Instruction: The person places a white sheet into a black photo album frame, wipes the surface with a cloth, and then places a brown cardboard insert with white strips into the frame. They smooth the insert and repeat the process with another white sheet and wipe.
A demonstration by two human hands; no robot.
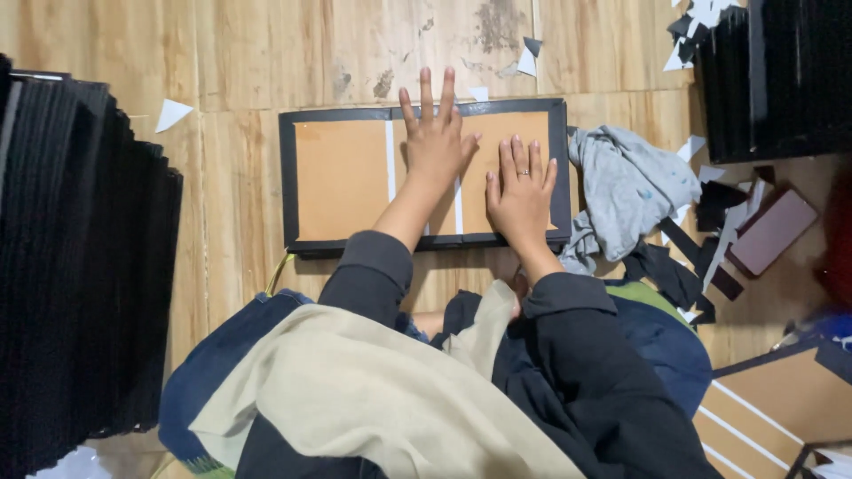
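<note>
Black board covers stand stacked at the far left (80,266). On the wooden floor (240,186) lies a brown cardboard panel with black edging (342,177). The left hand (435,142) and the right hand (521,197) press flat on it, fingers spread. A grey cloth (626,191) lies just beside it.

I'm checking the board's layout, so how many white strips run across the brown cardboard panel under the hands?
2. One white strip lies left of the left hand; the other white strip runs between that hand and the right hand, partly hidden by the left hand.
</note>
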